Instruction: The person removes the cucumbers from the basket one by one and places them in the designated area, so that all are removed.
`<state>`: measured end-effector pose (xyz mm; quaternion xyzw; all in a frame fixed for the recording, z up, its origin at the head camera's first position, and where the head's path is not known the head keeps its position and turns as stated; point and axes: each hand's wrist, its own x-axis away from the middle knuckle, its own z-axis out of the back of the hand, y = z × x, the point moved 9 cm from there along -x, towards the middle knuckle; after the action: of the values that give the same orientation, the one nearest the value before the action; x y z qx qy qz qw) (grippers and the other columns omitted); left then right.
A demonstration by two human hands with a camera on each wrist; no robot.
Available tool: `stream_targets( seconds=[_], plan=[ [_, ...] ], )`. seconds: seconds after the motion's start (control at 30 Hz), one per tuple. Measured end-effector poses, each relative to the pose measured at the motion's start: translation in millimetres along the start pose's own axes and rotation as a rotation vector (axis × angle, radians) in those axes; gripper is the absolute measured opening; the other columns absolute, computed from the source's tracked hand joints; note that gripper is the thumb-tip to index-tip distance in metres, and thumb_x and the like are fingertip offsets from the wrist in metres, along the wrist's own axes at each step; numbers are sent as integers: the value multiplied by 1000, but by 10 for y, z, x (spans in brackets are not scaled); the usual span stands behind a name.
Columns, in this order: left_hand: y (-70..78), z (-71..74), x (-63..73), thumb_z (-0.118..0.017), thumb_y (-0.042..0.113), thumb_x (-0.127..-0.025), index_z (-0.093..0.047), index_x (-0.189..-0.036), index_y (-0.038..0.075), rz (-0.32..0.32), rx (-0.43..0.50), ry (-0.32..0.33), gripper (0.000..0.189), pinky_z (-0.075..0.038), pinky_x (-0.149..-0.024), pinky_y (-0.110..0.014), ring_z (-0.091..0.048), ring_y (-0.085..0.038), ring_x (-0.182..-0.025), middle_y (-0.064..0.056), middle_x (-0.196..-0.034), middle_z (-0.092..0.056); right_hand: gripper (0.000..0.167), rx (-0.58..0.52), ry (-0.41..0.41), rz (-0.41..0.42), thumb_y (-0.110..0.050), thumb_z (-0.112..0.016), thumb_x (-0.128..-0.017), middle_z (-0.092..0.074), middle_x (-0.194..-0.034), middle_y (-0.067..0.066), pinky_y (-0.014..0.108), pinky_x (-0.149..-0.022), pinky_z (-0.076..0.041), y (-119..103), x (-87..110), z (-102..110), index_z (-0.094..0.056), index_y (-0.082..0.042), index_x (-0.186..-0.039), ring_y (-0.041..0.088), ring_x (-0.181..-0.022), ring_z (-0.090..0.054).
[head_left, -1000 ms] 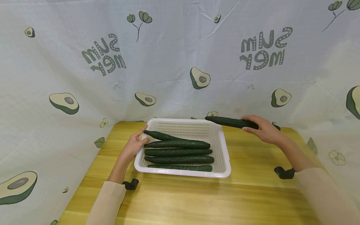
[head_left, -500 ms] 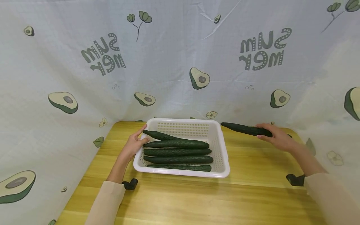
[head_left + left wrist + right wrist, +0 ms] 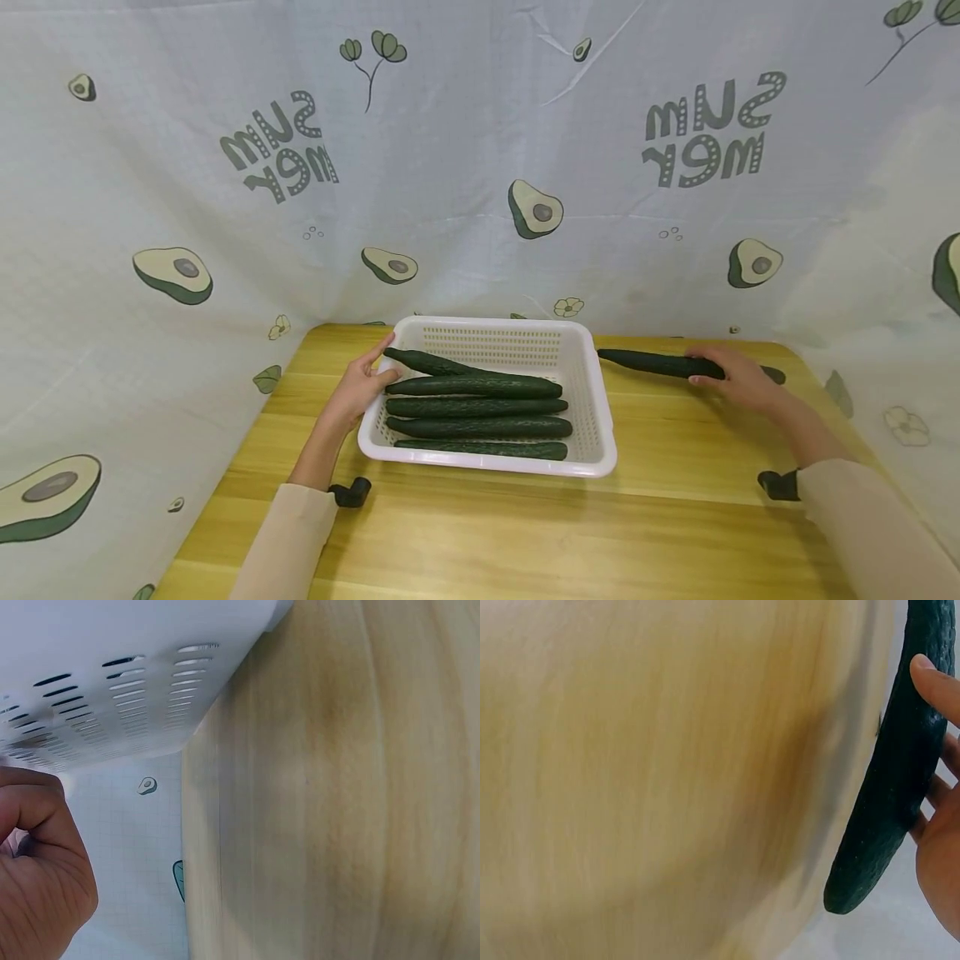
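Observation:
In the head view, a white plastic basket (image 3: 600, 417) with slotted walls stands on the wooden table. Several dark green cucumbers (image 3: 480, 427) lie lengthwise inside it. My left hand (image 3: 357, 390) grips the basket's left rim, its thumb over the edge; the left wrist view shows the curled hand (image 3: 41, 862) beside the slotted wall (image 3: 135, 682). To the right of the basket, my right hand (image 3: 738, 379) holds another cucumber (image 3: 652, 362) around its middle, low over the table's back right. The right wrist view has the thumb on one side of this cucumber (image 3: 889, 787) and the fingers behind it.
The wooden table (image 3: 495, 533) stretches in front of the basket and to both sides. A pale cloth curtain (image 3: 465, 167) printed with avocados hangs right behind the table's back edge and along its sides. Black camera mounts (image 3: 351, 492) sit on both wrists.
My right hand has carried the cucumber to the right, away from the basket's back right corner, and then lowered it toward the table. The left hand and basket have stayed in place.

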<state>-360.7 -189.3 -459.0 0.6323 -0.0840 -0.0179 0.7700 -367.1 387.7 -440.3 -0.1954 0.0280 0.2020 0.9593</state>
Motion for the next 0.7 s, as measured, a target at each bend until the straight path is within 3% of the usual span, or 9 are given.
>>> stream_targets(
  seconds=[0.2,0.4,0.7],
  plan=[
    [-15,2,-14,-63,12,-100,-30,-162,38,-2,18,-2,75,-60,-67,-30,-65,-11,-58,5,-55,-57,43,31,-18,20,-14,-71,-97,-59,-135,34,70,-99,-41,-5,-53,-100,-59,4,-135,56,-125,-51],
    [-25,-19,-5,-63,11,-100,-29,-163,38,1,31,-4,76,-61,-65,-30,-66,-12,-55,5,-52,-55,43,65,-18,14,-15,-71,-97,-60,-135,32,70,-99,-41,11,-55,-166,-60,3,-135,56,-124,-52],
    [-27,-1,-10,-63,12,-100,-30,-162,39,-6,14,8,75,-60,-67,-29,-66,-11,-58,6,-53,-56,50,-1,-50,-77,-22,-65,-102,-50,-145,36,73,-105,-35,107,-66,-185,-54,4,-143,59,-132,-42]
  ],
)
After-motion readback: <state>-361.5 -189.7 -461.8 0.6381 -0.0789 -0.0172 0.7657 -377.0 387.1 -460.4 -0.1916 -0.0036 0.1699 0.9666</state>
